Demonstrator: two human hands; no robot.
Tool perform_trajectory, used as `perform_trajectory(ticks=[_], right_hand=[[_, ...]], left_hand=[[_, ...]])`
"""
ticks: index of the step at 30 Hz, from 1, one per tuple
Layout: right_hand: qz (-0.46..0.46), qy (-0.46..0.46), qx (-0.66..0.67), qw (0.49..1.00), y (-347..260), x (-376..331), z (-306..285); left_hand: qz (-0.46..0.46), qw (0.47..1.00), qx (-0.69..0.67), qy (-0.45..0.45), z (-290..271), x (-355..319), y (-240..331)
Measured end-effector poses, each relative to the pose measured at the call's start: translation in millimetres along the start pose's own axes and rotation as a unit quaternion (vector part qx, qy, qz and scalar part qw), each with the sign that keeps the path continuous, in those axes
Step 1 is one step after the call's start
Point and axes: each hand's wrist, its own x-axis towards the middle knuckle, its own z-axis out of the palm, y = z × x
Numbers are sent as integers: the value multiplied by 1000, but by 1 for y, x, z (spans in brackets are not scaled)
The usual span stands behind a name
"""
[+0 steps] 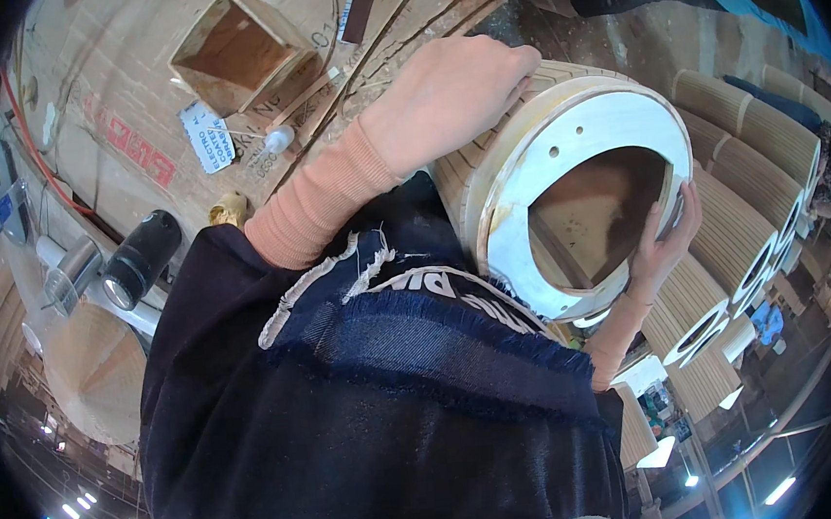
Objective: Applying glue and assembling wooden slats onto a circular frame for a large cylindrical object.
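A large wooden drum-shaped cylinder with grooved slat sides lies before me. Its near end carries a white ring around a wide opening, with small holes in the ring and bare wood inside. My left hand rests on the cylinder's upper side, fingers curled and closed; their tips, and anything under them, are hidden. At the opening's right edge my right hand grips the ring, one finger reaching over the inner rim. Yellowish glue-like smears mark the ring's outer edge.
An open wooden box, a blue-and-white sandpaper piece and a small white-capped bottle sit on the cardboard-covered surface at upper left. A black cylindrical tool is at left. Several similar slatted cylinders are stacked at right.
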Motion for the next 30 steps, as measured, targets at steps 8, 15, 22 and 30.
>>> perform_trajectory(ticks=[8,15,22,30], right_hand=[[-114,-28,-35,992,-59,4,1],[-275,-204,51,938,-124,-2,20],[-307,-207,29,928,-126,-5,24],[-345,-176,47,921,-121,-8,22]], left_hand=[[-62,998,3,-7,-13,-62,10],[-143,990,18,1,-22,-105,14],[-192,981,25,17,-38,-123,9],[-172,984,22,27,-47,-122,12]])
